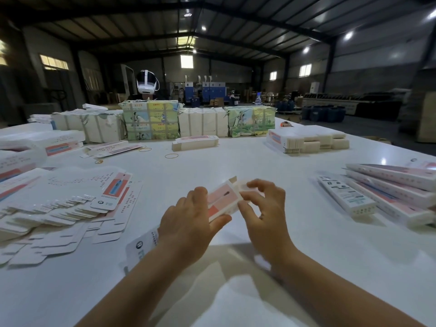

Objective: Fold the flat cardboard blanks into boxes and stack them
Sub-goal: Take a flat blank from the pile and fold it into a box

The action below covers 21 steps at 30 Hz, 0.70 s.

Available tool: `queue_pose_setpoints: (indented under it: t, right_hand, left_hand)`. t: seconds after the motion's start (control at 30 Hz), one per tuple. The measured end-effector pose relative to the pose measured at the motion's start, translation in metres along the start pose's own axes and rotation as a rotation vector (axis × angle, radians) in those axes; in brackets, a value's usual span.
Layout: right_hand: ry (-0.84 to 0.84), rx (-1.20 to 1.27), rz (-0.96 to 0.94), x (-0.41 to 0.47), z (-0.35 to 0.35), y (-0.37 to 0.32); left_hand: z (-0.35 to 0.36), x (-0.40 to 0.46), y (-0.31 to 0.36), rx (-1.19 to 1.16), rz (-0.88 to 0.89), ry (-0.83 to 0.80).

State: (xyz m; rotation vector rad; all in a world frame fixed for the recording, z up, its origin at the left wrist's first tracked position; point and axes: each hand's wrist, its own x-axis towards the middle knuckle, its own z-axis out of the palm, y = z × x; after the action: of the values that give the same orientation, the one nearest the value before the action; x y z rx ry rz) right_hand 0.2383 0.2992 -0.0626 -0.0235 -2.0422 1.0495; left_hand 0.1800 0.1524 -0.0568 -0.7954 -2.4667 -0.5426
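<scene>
1. Warehouse space with a dark pitched roof and ceiling lights lies behind a wide white table [236,161].
2. At the table's near centre, both hands hold one box [221,199] just above the surface.
3. That box is long and narrow, white with a pink panel facing up. Its long axis runs from near left to far right: the near end passes under the left wrist, and the far end points away and to the right.
4. At the far end a brown inner edge and a pale rounded flap [243,185] show; this end looks unclosed.
5. The left hand [188,223] grips the box's middle, fingers curled over its top edge and thumb pressed along the near side.
6. The right hand [264,208] pinches the far end, forefinger and thumb curled on the flap area. How the other fingers lie is unclear because of blur.
7. Flat blanks [59,208] are fanned out in a loose heap at left, near the left arm but apart from it.
8. Folded boxes [389,190] lie stacked at right, their long axes running far left to near right.
9. Further back sit a small blank stack [306,139], bound bundles [151,120], and loose rubber bands [171,156].
</scene>
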Motion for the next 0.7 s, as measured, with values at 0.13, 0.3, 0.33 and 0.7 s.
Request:
queue_pose_setpoints:
  t: [0.13, 0.3, 0.33, 0.7]
  right_hand:
    - [-0.151, 0.125, 0.005, 0.003, -0.007, -0.005]
    - [-0.099, 0.148, 0.073, -0.006, 0.0, -0.008]
    - [-0.118, 0.12, 0.079, -0.008, 0.005, -0.01]
    - [-0.136, 0.278, 0.454, 0.006, -0.001, -0.002]
  left_hand:
    - [0.002, -0.004, -0.001, -0.056, 0.104, 0.005]
    - [0.008, -0.002, 0.002, 0.123, 0.085, 0.008]
    - [0.009, -0.003, 0.003, 0.19, 0.089, 0.011]
    - [0.007, -0.004, 0.009, 0.342, 0.033, -0.025]
